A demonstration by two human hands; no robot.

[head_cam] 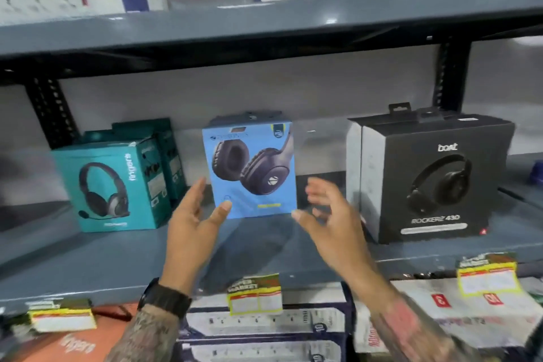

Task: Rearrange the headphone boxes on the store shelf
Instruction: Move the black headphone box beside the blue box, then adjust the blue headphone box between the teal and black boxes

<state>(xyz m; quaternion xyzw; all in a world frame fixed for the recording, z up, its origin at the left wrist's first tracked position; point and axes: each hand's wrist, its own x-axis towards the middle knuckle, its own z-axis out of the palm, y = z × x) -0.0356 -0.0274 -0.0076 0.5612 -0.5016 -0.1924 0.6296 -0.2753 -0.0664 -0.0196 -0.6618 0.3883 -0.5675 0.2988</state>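
Now, hands: the left hand (196,222) and right hand (329,214) are both spread, fingers apart, grasping nothing.
Blue box: the light blue headphone box (249,170) stands upright on the grey shelf (117,261) between the two hands; the left thumb tip overlaps its lower left corner, though real contact cannot be told, and the right fingers are blurred just beside its right edge.
Left of the left hand: a teal Fingers headset box (108,185), with more teal boxes (167,161) behind it.
Right of the right hand: a black boAt Rockerz 430 box (440,179), upright.
Contents: every box is closed; only printed headphones show.
Below the wrists: yellow price tags (255,294) on the shelf edge, and power strip boxes (258,323) beneath.
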